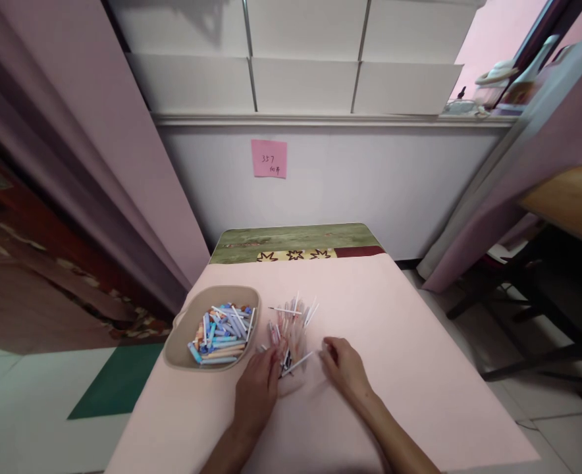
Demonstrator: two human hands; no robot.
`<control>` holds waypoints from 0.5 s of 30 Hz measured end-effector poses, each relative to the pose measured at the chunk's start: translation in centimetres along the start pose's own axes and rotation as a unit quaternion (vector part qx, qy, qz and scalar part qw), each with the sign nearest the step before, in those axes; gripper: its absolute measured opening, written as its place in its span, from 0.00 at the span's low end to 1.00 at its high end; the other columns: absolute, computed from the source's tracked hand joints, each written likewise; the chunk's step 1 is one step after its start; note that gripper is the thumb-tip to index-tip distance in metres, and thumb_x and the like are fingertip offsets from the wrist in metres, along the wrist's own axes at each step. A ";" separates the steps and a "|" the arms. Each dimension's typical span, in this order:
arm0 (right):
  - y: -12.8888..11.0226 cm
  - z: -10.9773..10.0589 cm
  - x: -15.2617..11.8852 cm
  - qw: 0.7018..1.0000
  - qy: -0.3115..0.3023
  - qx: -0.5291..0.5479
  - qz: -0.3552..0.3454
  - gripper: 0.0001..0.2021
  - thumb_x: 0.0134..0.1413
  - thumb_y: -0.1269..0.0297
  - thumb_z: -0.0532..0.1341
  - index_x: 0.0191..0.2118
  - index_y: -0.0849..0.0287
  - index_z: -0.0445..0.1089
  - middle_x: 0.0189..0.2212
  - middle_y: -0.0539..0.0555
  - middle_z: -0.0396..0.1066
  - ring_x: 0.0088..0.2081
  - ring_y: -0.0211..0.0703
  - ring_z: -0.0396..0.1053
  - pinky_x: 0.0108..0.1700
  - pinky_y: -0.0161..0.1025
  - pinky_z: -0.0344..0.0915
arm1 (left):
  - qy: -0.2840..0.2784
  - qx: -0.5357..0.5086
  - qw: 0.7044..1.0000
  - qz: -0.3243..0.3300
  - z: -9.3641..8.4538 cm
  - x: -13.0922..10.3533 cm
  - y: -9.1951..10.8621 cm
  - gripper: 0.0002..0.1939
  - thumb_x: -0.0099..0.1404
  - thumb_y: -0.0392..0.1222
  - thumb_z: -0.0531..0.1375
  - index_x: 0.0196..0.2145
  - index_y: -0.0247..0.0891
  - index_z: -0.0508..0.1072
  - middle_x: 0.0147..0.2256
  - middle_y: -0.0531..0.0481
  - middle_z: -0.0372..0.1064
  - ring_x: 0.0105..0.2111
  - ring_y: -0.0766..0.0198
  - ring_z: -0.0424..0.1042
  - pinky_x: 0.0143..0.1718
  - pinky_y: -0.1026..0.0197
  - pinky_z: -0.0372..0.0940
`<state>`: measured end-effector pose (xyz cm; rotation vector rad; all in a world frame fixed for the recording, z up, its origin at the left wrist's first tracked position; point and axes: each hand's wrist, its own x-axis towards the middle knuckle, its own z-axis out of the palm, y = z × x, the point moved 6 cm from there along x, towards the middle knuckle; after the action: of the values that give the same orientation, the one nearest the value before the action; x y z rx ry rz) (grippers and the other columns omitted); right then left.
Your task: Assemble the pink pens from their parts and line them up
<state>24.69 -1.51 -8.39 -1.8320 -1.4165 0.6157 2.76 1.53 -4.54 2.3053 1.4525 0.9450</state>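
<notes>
A loose pile of thin pens and white sticks [298,322] lies on the pink-covered table, partly blurred, with something see-through around its near end. My left hand [257,388] is at the pile's near left side, fingers and thumb drawn together; what they pinch there is hidden. To the right of the pile rests my right hand [345,368], fingers curled in, with nothing visible in them. One white stick [298,363] points towards it without touching. Left of the pile stands a beige bin [177,342] holding many blue, orange and white pens or crayons [224,332].
A pink cloth [419,415] covers most of the table, whose green patterned far end [291,235] shows. Beyond it is a white wall with a pink note [269,158]. Curtains hang on both sides, and a dark chair [557,296] stands at the right.
</notes>
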 end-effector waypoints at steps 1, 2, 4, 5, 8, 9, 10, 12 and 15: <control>-0.4 0.7 0.1 1.000 -0.011 0.021 -0.015 0.15 0.52 0.62 0.58 0.45 0.59 0.72 0.36 0.57 0.73 0.36 0.47 0.71 0.41 0.41 0.67 | 0.008 0.028 0.999 0.037 0.3 -0.9 0.0 0.14 0.67 0.43 0.53 0.48 0.41 0.70 0.41 0.47 0.74 0.44 0.57 0.72 0.47 0.54 0.65; -0.8 1.3 0.4 0.999 -0.021 0.044 -0.024 0.16 0.52 0.63 0.58 0.46 0.59 0.71 0.36 0.57 0.73 0.36 0.45 0.71 0.40 0.40 0.67 | 0.029 0.056 0.996 0.058 0.5 -1.7 0.0 0.15 0.66 0.42 0.54 0.49 0.41 0.70 0.43 0.46 0.73 0.46 0.56 0.70 0.50 0.52 0.64; -1.2 1.8 1.4 0.997 -0.018 0.076 -0.025 0.16 0.53 0.62 0.56 0.48 0.59 0.70 0.36 0.56 0.73 0.34 0.44 0.71 0.39 0.39 0.68 | 0.057 0.102 0.990 0.080 0.6 -3.0 0.1 0.22 0.65 0.44 0.56 0.56 0.37 0.64 0.51 0.40 0.68 0.53 0.52 0.66 0.52 0.49 0.62; -1.1 1.6 2.1 0.997 -0.004 0.079 -0.022 0.16 0.55 0.61 0.55 0.48 0.59 0.70 0.37 0.56 0.73 0.35 0.44 0.71 0.39 0.39 0.68 | 0.055 0.115 0.988 0.083 0.6 -3.4 0.4 0.28 0.64 0.46 0.57 0.59 0.35 0.60 0.55 0.36 0.64 0.56 0.49 0.62 0.54 0.48 0.60; -0.7 0.4 5.2 0.997 0.061 0.037 -0.031 0.18 0.58 0.58 0.53 0.50 0.60 0.68 0.44 0.59 0.72 0.43 0.47 0.70 0.46 0.41 0.66 | -0.017 0.130 0.979 0.157 1.4 -4.5 2.9 0.39 0.60 0.55 0.59 0.63 0.34 0.53 0.63 0.32 0.51 0.63 0.42 0.49 0.59 0.39 0.50; -0.6 0.3 6.4 0.997 0.072 0.009 -0.040 0.19 0.59 0.58 0.53 0.52 0.60 0.67 0.48 0.60 0.70 0.48 0.47 0.68 0.50 0.43 0.64 | -0.050 0.126 0.968 0.210 2.0 -4.9 4.3 0.41 0.58 0.60 0.58 0.63 0.35 0.54 0.64 0.32 0.48 0.64 0.41 0.47 0.60 0.38 0.47; -0.6 0.5 7.6 0.996 0.066 -0.029 -0.047 0.20 0.59 0.57 0.52 0.54 0.60 0.65 0.51 0.60 0.68 0.52 0.48 0.65 0.54 0.44 0.61 | -0.073 0.113 0.952 0.274 2.7 -5.3 5.8 0.42 0.57 0.64 0.57 0.62 0.37 0.56 0.64 0.33 0.49 0.64 0.41 0.47 0.60 0.38 0.46; -0.7 1.5 10.0 0.994 0.039 -0.081 -0.055 0.21 0.61 0.56 0.51 0.56 0.59 0.64 0.54 0.59 0.65 0.56 0.47 0.61 0.58 0.44 0.55 | -0.110 0.094 0.916 0.374 4.6 -6.2 8.2 0.42 0.56 0.69 0.53 0.60 0.38 0.60 0.63 0.35 0.52 0.63 0.44 0.48 0.61 0.40 0.44; -1.9 4.0 12.9 0.992 0.001 -0.106 -0.073 0.24 0.59 0.50 0.54 0.58 0.54 0.63 0.57 0.57 0.63 0.58 0.48 0.58 0.59 0.44 0.52 | -0.082 0.078 0.903 0.415 7.3 -6.8 9.8 0.36 0.57 0.69 0.52 0.51 0.39 0.68 0.59 0.40 0.60 0.61 0.49 0.54 0.62 0.44 0.43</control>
<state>24.21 12.12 -8.60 -1.8670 -1.6504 0.4024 12.40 -8.08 -7.51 3.0935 0.4425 0.7809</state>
